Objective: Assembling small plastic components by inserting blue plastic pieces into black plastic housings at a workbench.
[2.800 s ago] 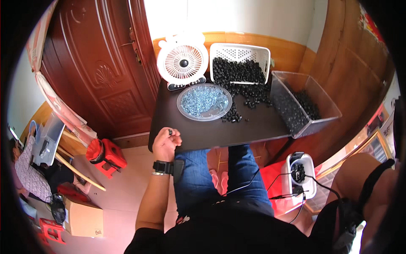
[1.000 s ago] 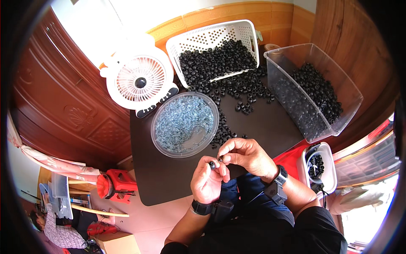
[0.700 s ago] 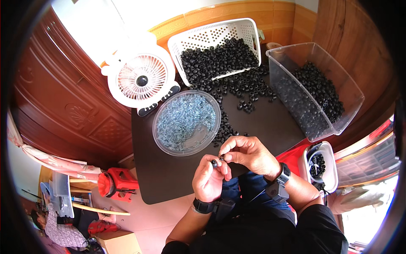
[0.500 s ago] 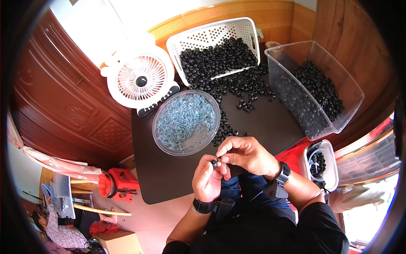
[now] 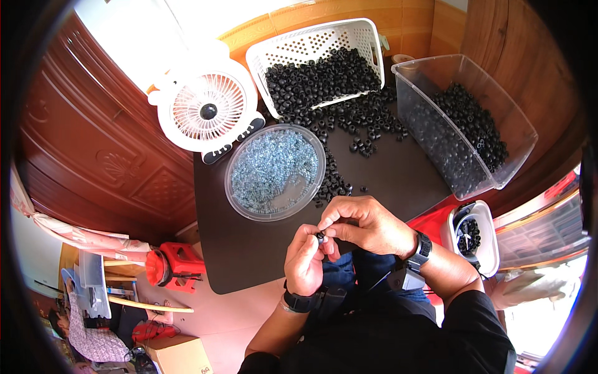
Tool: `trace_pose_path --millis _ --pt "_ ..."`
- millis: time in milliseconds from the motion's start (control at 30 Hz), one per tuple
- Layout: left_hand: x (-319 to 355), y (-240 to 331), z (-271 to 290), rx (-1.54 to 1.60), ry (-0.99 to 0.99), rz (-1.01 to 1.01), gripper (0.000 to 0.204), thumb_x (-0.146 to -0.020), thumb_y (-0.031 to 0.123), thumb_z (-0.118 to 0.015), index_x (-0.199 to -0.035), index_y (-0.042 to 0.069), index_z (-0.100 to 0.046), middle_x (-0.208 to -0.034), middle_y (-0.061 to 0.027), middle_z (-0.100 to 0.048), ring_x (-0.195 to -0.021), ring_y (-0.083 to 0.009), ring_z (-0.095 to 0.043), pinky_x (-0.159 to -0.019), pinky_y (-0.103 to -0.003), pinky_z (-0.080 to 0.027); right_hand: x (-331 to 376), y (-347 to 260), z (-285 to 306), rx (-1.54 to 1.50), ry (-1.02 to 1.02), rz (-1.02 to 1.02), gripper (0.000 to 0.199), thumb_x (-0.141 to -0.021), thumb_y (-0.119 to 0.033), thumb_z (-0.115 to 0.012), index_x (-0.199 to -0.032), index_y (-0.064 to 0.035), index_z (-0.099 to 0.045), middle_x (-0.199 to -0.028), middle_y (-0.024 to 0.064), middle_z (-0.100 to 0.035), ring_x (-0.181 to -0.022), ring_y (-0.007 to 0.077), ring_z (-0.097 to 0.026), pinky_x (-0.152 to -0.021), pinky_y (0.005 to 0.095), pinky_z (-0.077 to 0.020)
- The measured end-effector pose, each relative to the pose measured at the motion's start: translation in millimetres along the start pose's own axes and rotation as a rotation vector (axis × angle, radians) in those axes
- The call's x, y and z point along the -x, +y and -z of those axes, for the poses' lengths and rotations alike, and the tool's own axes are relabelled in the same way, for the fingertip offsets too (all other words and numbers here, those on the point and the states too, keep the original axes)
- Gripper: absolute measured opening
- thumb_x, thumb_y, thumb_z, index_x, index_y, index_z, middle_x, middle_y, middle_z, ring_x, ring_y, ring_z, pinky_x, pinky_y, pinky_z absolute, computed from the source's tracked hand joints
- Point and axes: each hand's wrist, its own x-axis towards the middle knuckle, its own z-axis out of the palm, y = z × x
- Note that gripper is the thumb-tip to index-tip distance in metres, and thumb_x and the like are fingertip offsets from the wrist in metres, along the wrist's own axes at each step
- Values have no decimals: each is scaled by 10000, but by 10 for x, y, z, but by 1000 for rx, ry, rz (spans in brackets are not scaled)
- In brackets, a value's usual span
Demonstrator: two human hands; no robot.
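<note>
Both hands meet at lower centre — left hand (image 5: pixel 305 262) and right hand (image 5: pixel 367 225) pinch one small black ring (image 5: pixel 320 236) between their fingers, steadying it above the tabletop (image 5: pixel 249 255).

A dark table (image 5: pixel 398 181) fills the middle of the scene. At its far left stands a small white fan (image 5: pixel 205 112), tilted face up. Just near of the fan sits a round clear dish (image 5: pixel 275 172) full of small bluish-silver pieces. At the far edge a white perforated basket (image 5: pixel 314 56) lies tipped, and black rings (image 5: pixel 355 118) spill from it across the table toward the dish. On the right a clear plastic bin (image 5: pixel 464 121) holds more black rings. A carved wooden door (image 5: pixel 93 143) stands to the left. On the floor to the near left lie a red stool (image 5: pixel 171 268) and a cardboard box (image 5: pixel 177 355).
</note>
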Motion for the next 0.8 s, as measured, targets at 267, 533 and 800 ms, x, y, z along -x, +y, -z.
trace_pose_path --millis 267,533,800 --pt "27 2 -10 -118 50 36 261 -952 265 -445 -970 5 -466 -783 -78 -507 -673 -182 -511 -600 -298 -424 -17 -30 33 365 -22 173 87 -842 28 -587 -929 25 -591 -738 73 -587 -621 166 -650 -591 278 -517" --pt "53 -44 -11 -95 65 21 296 -964 302 -449 -935 9 -482 -753 -54 -505 -655 -148 -515 -604 -254 -408 12 -50 -25 192 -26 -59 72 -858 6 -616 -930 16 -611 -807 66 -613 -712 158 -652 -652 273 -517" --pt "60 -39 -61 34 106 -2 288 -966 290 -426 -924 10 -480 -746 -57 -493 -658 -155 -508 -597 -259 -401 23 194 -109 -122 31 -98 141 -861 8 -619 -1002 12 -622 -857 71 -601 -660 157 -641 -586 253 -536"
